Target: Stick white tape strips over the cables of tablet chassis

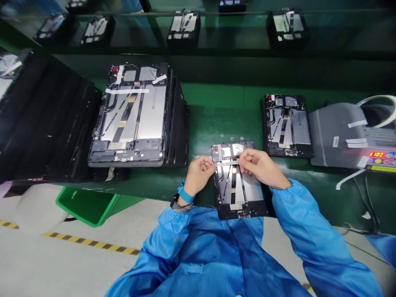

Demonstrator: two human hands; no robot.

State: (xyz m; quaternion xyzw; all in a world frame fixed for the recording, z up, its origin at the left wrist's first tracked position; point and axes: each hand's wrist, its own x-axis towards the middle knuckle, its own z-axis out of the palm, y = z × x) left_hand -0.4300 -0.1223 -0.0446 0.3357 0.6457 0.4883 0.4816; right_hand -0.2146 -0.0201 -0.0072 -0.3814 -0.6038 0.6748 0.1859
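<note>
An opened tablet (255, 187) lies before me at the bench's front edge, its silver battery area and dark ribbon cables showing. Across its upper part runs a short strip of white tape (227, 163). The tape's left end is pinched between the thumb and finger of my left hand (198, 175). At its right end, my right hand (261, 165) pinches the strip, resting over the tablet's upper right side. Another piece of pale tape (220, 152) sits upright near the tablet's top left corner.
Left stands a tall stack of opened tablets (154, 111); a smaller stack (292, 128) is at right beside a grey tape dispenser (338, 132) with a lit red display. More units (185, 27) sit on the line behind. A green bin (85, 204) is below the bench (216, 119).
</note>
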